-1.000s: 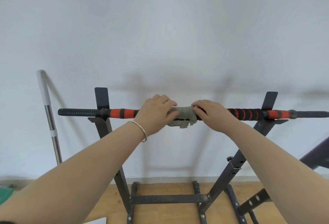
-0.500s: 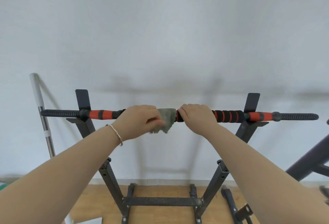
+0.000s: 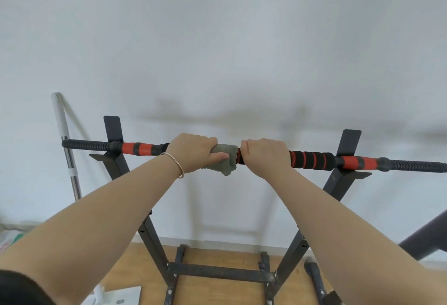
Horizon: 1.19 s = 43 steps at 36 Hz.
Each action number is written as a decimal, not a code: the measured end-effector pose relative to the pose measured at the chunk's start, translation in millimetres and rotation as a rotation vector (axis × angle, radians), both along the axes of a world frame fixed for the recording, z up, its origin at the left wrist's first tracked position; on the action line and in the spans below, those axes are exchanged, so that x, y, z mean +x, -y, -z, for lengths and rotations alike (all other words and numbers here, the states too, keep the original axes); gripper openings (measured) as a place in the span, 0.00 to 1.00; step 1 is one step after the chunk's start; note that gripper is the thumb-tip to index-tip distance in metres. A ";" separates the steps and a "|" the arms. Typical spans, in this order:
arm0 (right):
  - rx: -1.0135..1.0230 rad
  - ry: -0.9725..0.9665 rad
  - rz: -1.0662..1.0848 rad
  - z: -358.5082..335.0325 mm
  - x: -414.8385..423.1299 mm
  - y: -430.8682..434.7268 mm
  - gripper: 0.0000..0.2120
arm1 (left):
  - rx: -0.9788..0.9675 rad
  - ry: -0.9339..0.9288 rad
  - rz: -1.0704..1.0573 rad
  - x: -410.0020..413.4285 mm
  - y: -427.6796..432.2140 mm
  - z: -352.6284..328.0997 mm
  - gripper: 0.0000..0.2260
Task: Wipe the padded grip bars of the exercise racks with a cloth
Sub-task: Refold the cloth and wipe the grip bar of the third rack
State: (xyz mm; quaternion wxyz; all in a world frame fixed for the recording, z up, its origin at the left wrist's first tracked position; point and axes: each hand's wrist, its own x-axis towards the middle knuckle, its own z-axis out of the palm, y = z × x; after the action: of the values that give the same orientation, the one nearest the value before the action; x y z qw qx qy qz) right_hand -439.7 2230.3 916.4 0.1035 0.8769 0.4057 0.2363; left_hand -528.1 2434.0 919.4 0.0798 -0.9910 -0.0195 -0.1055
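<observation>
Fingers (image 3: 204,142) of the left hand (image 3: 193,153) curl round a grey-green terry cloth (image 3: 227,159) wrapped over the red-and-black foam-padded grip bar (image 3: 312,159), right hand (image 3: 264,157) clasping the bar just beside them: mid-wipe, apparently, sideways slide next.

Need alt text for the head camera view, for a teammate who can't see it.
The person's left hand grips a grey-green cloth wrapped around a horizontal red-and-black padded bar, while the right hand grips the bar just beside it. The bar rests on a black metal rack before a white wall.
</observation>
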 end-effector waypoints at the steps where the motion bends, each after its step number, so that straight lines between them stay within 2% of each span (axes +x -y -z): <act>1: -0.082 -0.057 -0.012 0.2 7.6 -2.1 0.11 | 0.005 0.014 -0.005 0.4 0.0 -0.1 0.31; 2: -0.115 -0.148 -0.019 -0.7 14.6 -4.1 0.08 | 0.025 0.032 -0.005 1.0 -0.1 -0.4 0.31; 4: -0.039 -0.451 0.074 -11.4 23.2 -9.8 0.04 | 0.096 0.080 0.026 0.3 -0.4 0.4 0.30; 7: 0.101 -0.995 0.244 -31.2 28.4 -14.6 0.18 | 0.200 0.208 0.190 -2.6 -4.4 7.6 0.28; 8: 0.109 -1.088 0.251 -33.9 30.7 -15.4 0.19 | 0.228 0.243 0.239 -3.7 -5.7 9.6 0.26; 10: 0.125 -1.132 0.258 -36.4 32.2 -17.0 0.19 | 0.248 0.231 0.244 -5.7 -5.9 9.3 0.25; 12: 0.085 -1.015 0.224 -36.5 27.1 -16.3 0.16 | 0.196 0.150 0.149 -4.9 -2.7 3.9 0.28; 13: 0.030 -0.894 0.181 -35.0 24.8 -15.0 0.12 | 0.147 0.102 0.099 -3.3 -1.3 0.9 0.29; 15: -0.075 -0.527 0.065 -24.3 19.2 -8.1 0.03 | 0.046 -0.019 0.026 3.3 0.5 -6.7 0.32; 16: -0.089 -0.310 0.005 -15.6 13.3 -3.3 0.07 | -0.002 -0.097 -0.015 6.6 1.5 -11.7 0.32; 17: -0.045 -0.184 -0.009 -8.2 5.4 2.1 0.10 | -0.057 -0.171 -0.064 9.4 1.7 -16.1 0.33; 19: 0.172 0.034 -0.049 8.1 -8.1 12.3 0.12 | -0.148 -0.256 -0.155 12.7 0.7 -20.7 0.32; 21: 0.287 0.046 -0.035 17.4 -13.6 17.0 0.14 | -0.159 -0.273 -0.207 13.3 0.2 -20.8 0.32; 23: 0.179 0.024 -0.026 10.2 -13.6 12.7 0.13 | -0.116 -0.239 -0.221 11.7 3.2 -18.4 0.31; 25: 0.096 -0.288 0.088 -6.3 -2.1 4.1 0.10 | -0.032 -0.159 -0.209 9.2 7.3 -13.7 0.29; 26: 0.128 -0.510 0.167 -17.9 4.8 -0.2 0.12 | 0.009 -0.109 -0.200 7.0 9.2 -11.4 0.28; 28: 0.091 -0.974 0.323 -37.7 12.4 -7.9 0.22 | 0.081 -0.039 -0.181 -0.5 12.9 -8.3 0.26; 29: 0.019 -1.133 0.375 -46.7 14.0 -10.0 0.27 | 0.116 -0.024 -0.173 -3.8 14.0 -7.1 0.25; 30: -0.045 -1.234 0.400 -51.2 15.4 -11.0 0.30 | 0.138 -0.015 -0.171 -7.1 14.2 -5.8 0.23; 32: -0.099 -1.286 0.405 -53.6 15.4 -9.2 0.30 | 0.134 0.011 -0.175 -10.6 13.1 -5.0 0.23; 35: 0.040 -1.188 0.311 -43.6 15.5 -4.7 0.24 | 0.095 0.036 -0.149 -11.0 9.5 -4.0 0.25; 37: 0.101 -1.020 0.250 -33.6 12.1 -2.8 0.23 | 0.063 0.047 -0.120 -10.9 6.1 -3.7 0.28; 41: 0.123 -0.206 0.084 -2.1 -4.9 2.8 0.23 | 0.047 0.076 -0.123 -19.2 -15.1 -3.5 0.32; 43: 0.268 -0.113 0.062 6.9 -18.6 7.3 0.22 | 0.063 0.119 -0.131 -25.2 -20.3 0.6 0.31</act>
State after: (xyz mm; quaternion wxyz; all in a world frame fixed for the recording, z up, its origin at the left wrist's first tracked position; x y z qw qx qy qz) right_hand -458.3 2223.0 909.4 -0.0303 0.9068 0.3485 0.2352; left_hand -553.2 2454.4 918.7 0.1162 -0.9766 -0.0859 -0.1593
